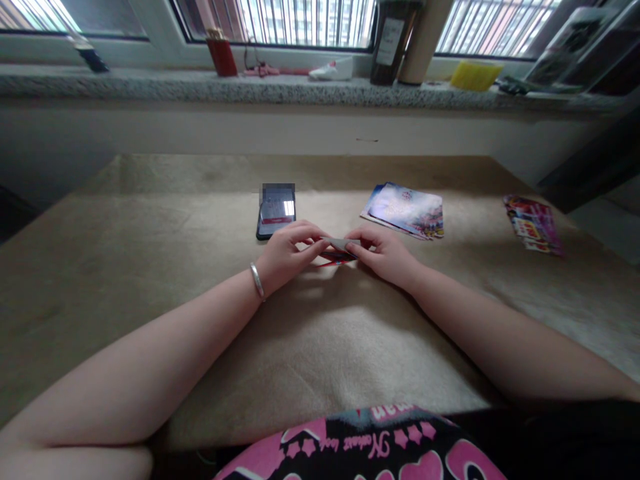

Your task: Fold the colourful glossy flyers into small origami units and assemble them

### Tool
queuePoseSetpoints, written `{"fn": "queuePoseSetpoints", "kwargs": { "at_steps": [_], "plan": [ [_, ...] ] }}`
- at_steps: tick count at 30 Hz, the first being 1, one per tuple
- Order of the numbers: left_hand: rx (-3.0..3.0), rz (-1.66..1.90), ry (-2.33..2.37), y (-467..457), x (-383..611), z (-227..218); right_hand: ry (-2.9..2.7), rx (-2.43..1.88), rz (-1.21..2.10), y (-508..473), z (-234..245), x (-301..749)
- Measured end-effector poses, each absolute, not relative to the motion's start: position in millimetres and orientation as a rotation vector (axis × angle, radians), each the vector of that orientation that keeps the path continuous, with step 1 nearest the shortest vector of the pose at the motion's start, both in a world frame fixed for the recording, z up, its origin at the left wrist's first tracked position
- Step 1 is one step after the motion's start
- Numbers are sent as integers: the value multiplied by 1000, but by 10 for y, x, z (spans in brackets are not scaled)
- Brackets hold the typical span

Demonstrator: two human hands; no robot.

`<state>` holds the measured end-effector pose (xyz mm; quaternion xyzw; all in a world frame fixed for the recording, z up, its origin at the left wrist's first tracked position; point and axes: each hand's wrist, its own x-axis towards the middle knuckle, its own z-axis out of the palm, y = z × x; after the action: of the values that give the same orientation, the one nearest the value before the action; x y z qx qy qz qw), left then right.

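Note:
In the middle of the table, my left hand (296, 251) and my right hand (383, 252) face each other. Between them is a small, thin folded paper (340, 244), grey on its upper side, with red and dark colours showing underneath. The fingers and thumb of each hand pinch one end of it. What exactly this paper is, I cannot make out. Just beyond my left hand lies a phone (277, 215) with its screen lit or reflecting the window. Past my right hand rests a loose stack of printed cards (407, 208), purple and white.
Several colourful packets (533, 225) lie fanned at the table's right. A cloth-like tan covering spreads over the table (150, 220). Behind it, the stone windowsill (295, 88) bears a red container (221, 55), a dark bottle (393, 45) and a yellow sponge-like block (476, 76).

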<state>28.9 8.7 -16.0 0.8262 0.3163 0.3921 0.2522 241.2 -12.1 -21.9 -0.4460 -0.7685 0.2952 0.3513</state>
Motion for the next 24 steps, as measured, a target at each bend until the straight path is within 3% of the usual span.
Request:
{"fn": "queuePoseSetpoints", "kwargs": {
  "at_steps": [24],
  "plan": [
    [2030, 1020, 805, 124, 265, -207, -2074, -1090, 440, -144, -223, 2447]
  ]
}}
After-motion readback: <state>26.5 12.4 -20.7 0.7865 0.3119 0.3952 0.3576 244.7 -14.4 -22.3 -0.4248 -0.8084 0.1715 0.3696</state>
